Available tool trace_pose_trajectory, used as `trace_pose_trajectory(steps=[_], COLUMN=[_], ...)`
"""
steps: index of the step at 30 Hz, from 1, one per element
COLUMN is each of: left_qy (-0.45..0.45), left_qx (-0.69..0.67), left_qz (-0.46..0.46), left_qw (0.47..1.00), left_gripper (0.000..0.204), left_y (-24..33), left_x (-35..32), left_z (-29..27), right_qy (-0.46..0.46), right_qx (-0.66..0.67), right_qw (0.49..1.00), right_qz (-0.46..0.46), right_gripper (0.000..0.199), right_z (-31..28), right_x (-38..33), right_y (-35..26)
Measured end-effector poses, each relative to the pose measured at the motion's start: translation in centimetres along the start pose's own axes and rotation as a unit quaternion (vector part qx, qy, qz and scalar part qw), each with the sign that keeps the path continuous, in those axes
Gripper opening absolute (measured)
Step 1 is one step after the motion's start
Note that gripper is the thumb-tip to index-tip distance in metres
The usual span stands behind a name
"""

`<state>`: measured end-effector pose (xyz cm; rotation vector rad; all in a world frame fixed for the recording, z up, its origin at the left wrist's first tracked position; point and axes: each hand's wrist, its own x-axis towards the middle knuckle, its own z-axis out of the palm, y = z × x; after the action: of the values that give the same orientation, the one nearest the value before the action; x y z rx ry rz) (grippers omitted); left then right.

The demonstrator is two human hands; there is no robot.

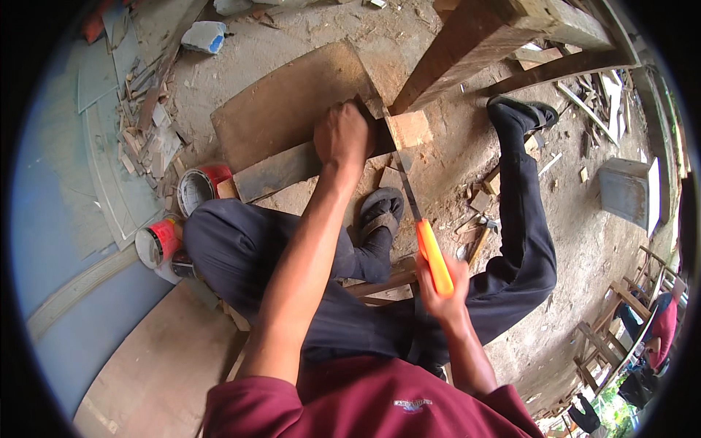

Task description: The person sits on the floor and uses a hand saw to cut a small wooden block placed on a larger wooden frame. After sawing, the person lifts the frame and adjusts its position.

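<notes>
Sawing cleanly here seems to call for long, even strokes with the blade kept square to the cut. The left hand presses flat, fingers curled, on the wooden plank, which lies across the dirt floor. The right hand is clenched around the orange handle of the handsaw, its blade angled forward into the plank's end.

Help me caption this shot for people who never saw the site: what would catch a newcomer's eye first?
The bright orange saw handle in the right hand, near the middle, its blade running up into a wooden plank. The left hand presses down on that plank just above. Two red-and-white paint cans stand at the left, beside a heap of wood scraps.
</notes>
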<state>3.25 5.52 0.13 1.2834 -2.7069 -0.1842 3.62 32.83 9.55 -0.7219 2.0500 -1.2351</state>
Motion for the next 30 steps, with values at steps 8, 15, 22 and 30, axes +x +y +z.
trace_pose_trajectory(steps=[8,15,22,30], left_qy=[0.175,-0.024,0.007,-0.096], left_qx=[0.282,0.031,0.002,-0.039], left_qz=[0.027,-0.036,-0.068,-0.066], left_qw=[0.943,0.999,0.998,0.992], left_gripper=[0.022,0.025,0.028,0.022], left_y=[-1.9,0.6,0.8,0.2], left_x=[-0.4,1.6,1.7,1.5], left_z=[6.2,-1.2,0.1,-0.3], right_qy=[0.022,0.007,0.023,0.015], right_qx=[0.018,-0.024,0.016,-0.020], right_qw=[0.999,1.000,0.999,1.000], right_qz=[0.014,-0.018,0.017,-0.002], right_gripper=[0.007,0.007,0.007,0.009], right_z=[0.5,-0.4,-1.7,-0.8], right_x=[2.4,-1.2,-0.9,-2.6], right_y=[-2.2,0.0,0.6,0.6])
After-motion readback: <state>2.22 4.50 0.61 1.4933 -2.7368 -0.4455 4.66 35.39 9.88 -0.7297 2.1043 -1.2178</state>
